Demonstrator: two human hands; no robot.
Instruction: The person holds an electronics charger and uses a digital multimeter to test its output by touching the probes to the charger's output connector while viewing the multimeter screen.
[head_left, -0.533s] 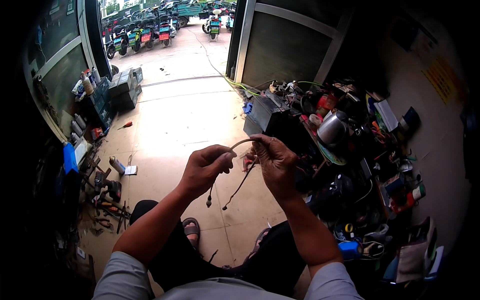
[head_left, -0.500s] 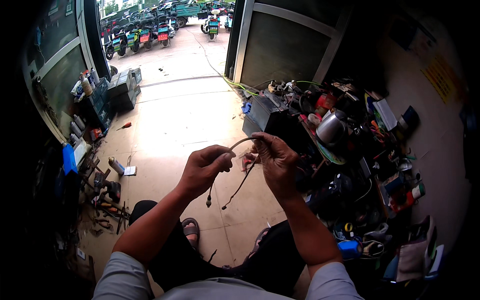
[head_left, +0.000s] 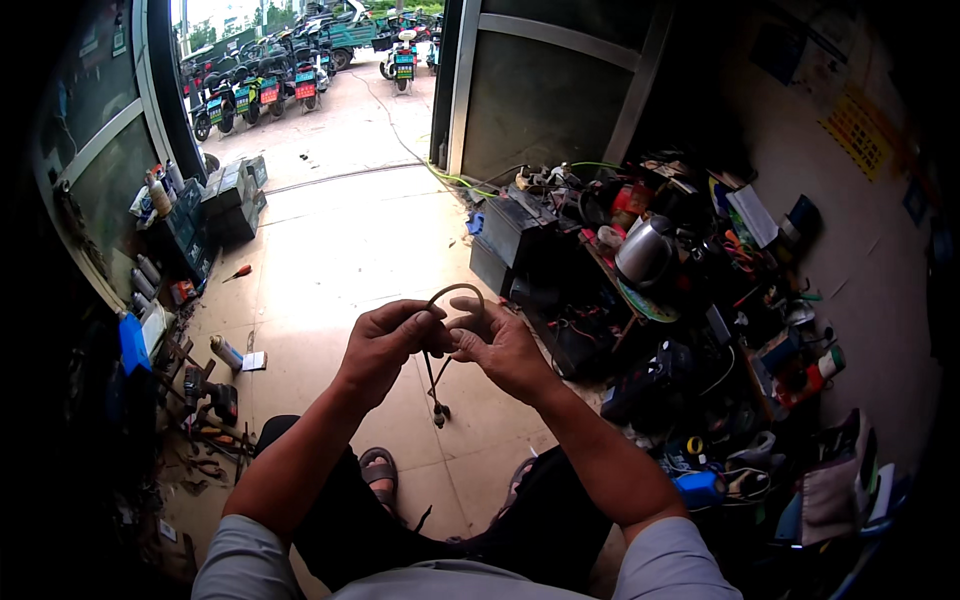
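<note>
Cable (head_left: 462, 286) is arching in a loop between the hands, above the floor (head_left: 340, 270), its ends (head_left: 439, 418) hanging close together below. The left hand (head_left: 385, 340) is pinching it between thumb and forefinger at the loop's left foot; the right hand (head_left: 505, 355) is curling its fingers at the loop's right side, thumb lying near them (whether those tips are really pinching the cable, I cannot tell). The step in hand is looking like bending and handling of the cable, and the next move is probably calling for a firm left pinch, a surer right hold and care that the dangling ends are not tangling. For room, bare floor is stretching beyond the cable toward the door frame (head_left: 462, 110), with a screwdriver (head_left: 238, 272) lying well off to the cable's left. Nearer on that side, a drill (head_left: 210, 395) is lying amid loose tools; to the cable's right, a grey box (head_left: 510, 240), a kettle (head_left: 643, 250) and a heap (head_left: 630, 200) are crowding the edge, so swinging right is seeming riskier than reaching forward. The legs (head_left: 335, 500) are bounding the space below the cable.
</note>
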